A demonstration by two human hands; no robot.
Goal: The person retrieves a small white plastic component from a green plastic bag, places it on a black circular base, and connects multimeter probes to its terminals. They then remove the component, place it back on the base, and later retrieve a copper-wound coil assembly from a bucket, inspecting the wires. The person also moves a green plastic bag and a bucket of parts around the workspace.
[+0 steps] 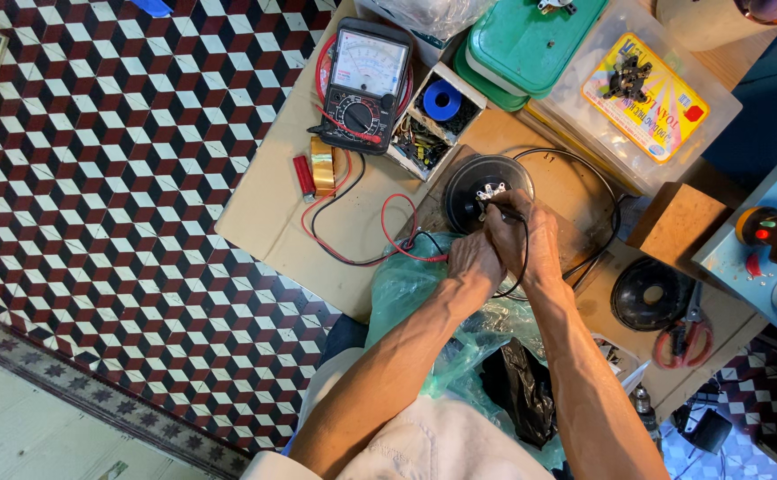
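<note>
both forearms rise from the frame bottom; left hand (474, 259) and right hand (525, 240), pressed together, pinch black wires at the round black disc (486, 189), just above, centre; right hand nearer.

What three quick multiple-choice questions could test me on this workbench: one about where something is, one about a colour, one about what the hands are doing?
1. Where is the analog meter relative to the round black part?
A. On the floor
B. Further up the table and to its left
C. In the person's lap

2. What colour are the lidded boxes near the table's far edge?
A. Green
B. Orange
C. White

3. What are the hands doing?
A. Resting flat on the floor
B. Holding the scissors
C. Both closed in at the round black part

Answers: 1 B, the meter lies beyond it, leftward. 2 A, the lids are green. 3 C, the left hand and right hand meet at its near edge, the right holding a thin black lead.
</note>
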